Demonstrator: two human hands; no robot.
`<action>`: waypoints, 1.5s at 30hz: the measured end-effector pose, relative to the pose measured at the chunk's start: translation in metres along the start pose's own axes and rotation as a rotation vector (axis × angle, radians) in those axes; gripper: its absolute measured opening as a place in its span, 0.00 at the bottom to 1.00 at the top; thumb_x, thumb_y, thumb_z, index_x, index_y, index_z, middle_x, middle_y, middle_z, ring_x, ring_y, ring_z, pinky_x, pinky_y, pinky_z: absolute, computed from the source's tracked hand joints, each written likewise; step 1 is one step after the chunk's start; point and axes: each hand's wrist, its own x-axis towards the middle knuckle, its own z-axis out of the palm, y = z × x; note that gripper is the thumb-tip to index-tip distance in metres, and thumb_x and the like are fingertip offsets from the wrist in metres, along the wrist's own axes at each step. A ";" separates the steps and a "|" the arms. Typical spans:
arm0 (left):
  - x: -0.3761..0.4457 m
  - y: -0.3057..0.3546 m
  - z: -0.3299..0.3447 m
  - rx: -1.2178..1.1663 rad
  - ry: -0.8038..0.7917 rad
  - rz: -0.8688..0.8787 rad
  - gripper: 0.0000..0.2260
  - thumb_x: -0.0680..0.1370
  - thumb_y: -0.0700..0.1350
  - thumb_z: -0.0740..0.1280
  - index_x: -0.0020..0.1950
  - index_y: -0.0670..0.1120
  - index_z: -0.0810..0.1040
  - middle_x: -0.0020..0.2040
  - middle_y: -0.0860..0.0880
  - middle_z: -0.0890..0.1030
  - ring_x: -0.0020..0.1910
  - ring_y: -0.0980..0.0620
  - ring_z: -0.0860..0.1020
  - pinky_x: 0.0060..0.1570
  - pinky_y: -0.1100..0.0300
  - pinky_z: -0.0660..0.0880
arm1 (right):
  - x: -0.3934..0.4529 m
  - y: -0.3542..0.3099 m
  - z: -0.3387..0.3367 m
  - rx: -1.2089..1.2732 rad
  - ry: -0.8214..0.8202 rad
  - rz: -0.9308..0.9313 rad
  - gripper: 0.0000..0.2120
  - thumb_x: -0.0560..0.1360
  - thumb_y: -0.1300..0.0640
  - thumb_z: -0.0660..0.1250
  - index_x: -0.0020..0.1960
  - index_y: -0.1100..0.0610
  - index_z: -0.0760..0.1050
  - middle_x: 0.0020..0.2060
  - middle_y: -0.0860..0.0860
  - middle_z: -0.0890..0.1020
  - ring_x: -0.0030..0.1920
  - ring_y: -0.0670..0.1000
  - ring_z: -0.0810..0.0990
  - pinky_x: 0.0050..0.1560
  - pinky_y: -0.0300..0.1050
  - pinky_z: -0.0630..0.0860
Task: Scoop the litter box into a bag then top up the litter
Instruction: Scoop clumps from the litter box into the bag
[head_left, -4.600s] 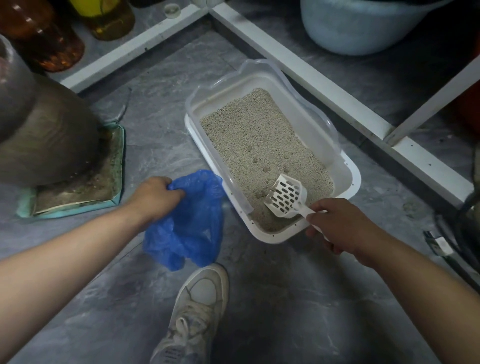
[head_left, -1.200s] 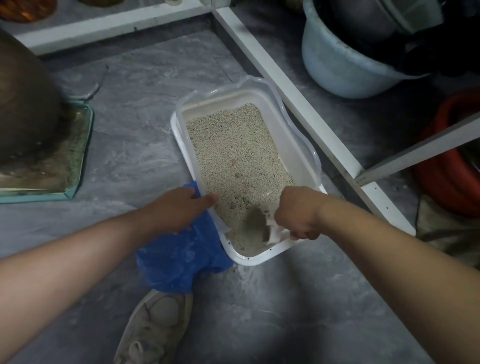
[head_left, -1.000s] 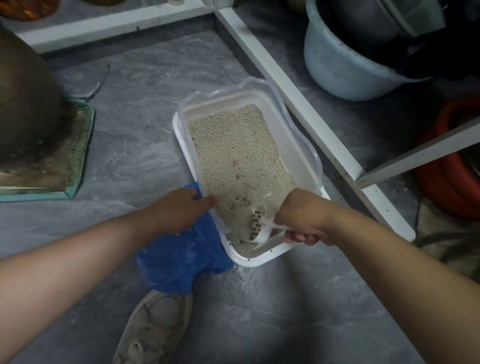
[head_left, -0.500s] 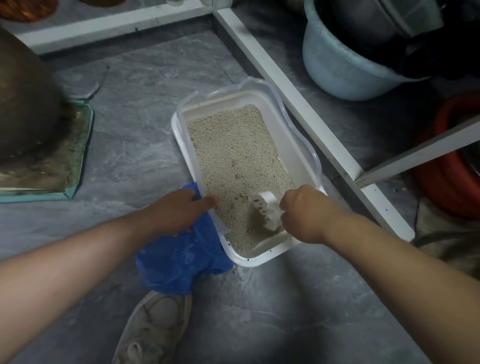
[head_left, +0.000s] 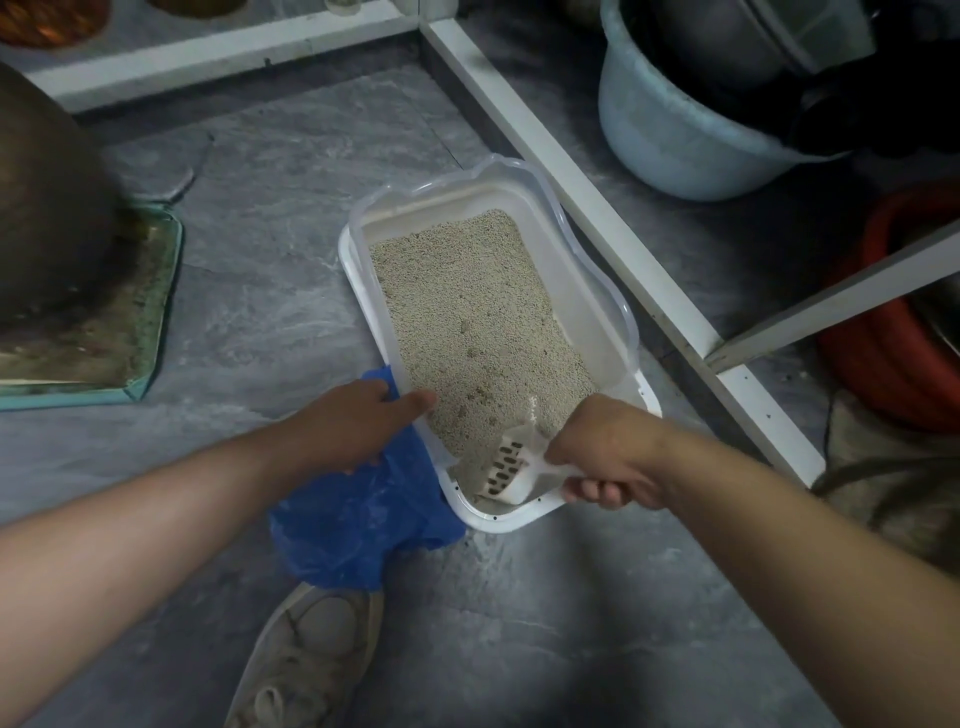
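The white rectangular plastic litter box (head_left: 597, 270) of pale granular litter (head_left: 467, 306) sits on the grey stone floor (head_left: 270, 218), its long axis running away from the person and slightly leftward. At its near end a white slotted plastic scoop (head_left: 506, 467) is dug in, its handle clenched in the right hand (head_left: 605, 449). The crumpled blue plastic bag (head_left: 358, 512) lies just left of the box's near corner, pinned under the left hand (head_left: 358, 428), whose fingers (head_left: 415, 401) reach over the rim. Any lifted load must likely swing left.
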 end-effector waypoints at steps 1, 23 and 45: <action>-0.001 0.000 0.000 -0.001 0.000 -0.001 0.24 0.77 0.68 0.60 0.51 0.48 0.76 0.40 0.46 0.79 0.39 0.49 0.83 0.43 0.48 0.82 | 0.002 0.003 0.007 0.065 -0.003 0.023 0.11 0.78 0.65 0.58 0.44 0.69 0.76 0.25 0.58 0.76 0.19 0.49 0.65 0.25 0.40 0.59; 0.000 0.000 -0.001 0.018 -0.019 0.012 0.23 0.78 0.68 0.59 0.51 0.49 0.74 0.40 0.45 0.79 0.39 0.49 0.84 0.44 0.47 0.82 | 0.008 0.016 0.080 0.889 0.072 0.093 0.09 0.82 0.64 0.55 0.47 0.60 0.72 0.26 0.54 0.73 0.20 0.48 0.66 0.19 0.35 0.59; 0.007 -0.007 -0.001 -0.009 -0.044 0.005 0.32 0.72 0.75 0.59 0.58 0.50 0.77 0.46 0.45 0.83 0.40 0.48 0.84 0.46 0.46 0.82 | 0.059 -0.016 0.072 0.763 0.005 -0.021 0.12 0.83 0.56 0.58 0.45 0.59 0.73 0.23 0.51 0.72 0.20 0.48 0.65 0.20 0.36 0.57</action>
